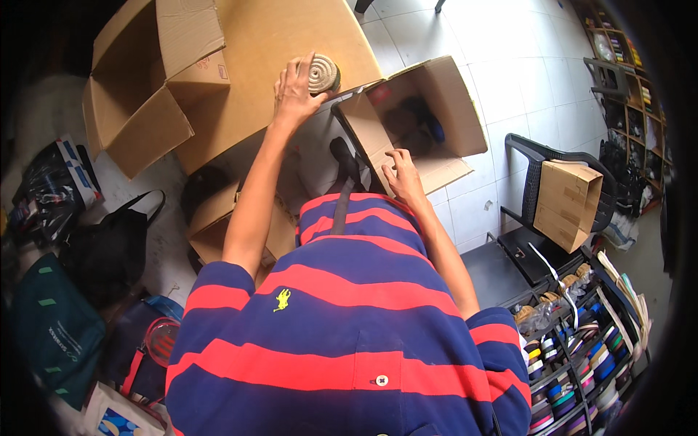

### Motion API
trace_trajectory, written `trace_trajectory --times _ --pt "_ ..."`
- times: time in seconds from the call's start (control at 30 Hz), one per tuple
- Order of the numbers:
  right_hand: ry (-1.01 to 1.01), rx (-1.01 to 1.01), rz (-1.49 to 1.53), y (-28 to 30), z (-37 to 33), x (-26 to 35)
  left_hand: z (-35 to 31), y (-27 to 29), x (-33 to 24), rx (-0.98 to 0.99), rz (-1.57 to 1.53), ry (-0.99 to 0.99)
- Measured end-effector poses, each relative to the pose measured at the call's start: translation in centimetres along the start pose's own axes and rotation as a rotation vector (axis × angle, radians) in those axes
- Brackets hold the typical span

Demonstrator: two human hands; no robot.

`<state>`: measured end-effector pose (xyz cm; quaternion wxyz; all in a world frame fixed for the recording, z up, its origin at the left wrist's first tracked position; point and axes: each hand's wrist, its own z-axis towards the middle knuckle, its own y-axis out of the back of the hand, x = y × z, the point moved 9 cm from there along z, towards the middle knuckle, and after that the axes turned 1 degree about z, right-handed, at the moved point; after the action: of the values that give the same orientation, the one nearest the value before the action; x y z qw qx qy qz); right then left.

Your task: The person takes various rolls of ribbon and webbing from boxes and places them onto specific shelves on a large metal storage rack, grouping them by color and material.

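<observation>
My left hand (294, 94) is closed around the near left side of a coiled beige roll (321, 75), like wound cord or webbing, with a dark side. The roll is at the right part of a tan tabletop (291, 33). My right hand (404, 176) is loosely curled with its fingers apart, and nothing shows in it. It hovers at the near flap of an open cardboard box (462, 109), and I cannot tell whether it touches the flap. Dark items, one with a blue part (436, 131), lie inside that box.
A large open carton (131, 87) stands on the table's left. Another box (280, 229) is below the table edge. A black chair (527, 156) bearing a brown carton (567, 203) is at right, above a rack of coloured rolls (560, 396). Bags (109, 240) crowd the left floor.
</observation>
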<state>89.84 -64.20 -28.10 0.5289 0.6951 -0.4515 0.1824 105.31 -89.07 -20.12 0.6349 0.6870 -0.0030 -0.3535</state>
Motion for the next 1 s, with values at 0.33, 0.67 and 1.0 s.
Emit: trace_trajectory --times 0.33,0.67,1.0 --pt "-0.044 0.049 0.003 0.4 0.2 -2.3 0.9 -1.9 -1.1 0.123 -0.080 -0.035" --pt "-0.035 0.017 -0.150 1.6 2.1 -5.8 0.9 -3.1 -1.3 0.132 0.029 -0.061" --pt "-0.369 0.276 -0.609 -0.1 9.3 -20.9 0.9 -3.7 -0.8 0.217 0.081 0.000"
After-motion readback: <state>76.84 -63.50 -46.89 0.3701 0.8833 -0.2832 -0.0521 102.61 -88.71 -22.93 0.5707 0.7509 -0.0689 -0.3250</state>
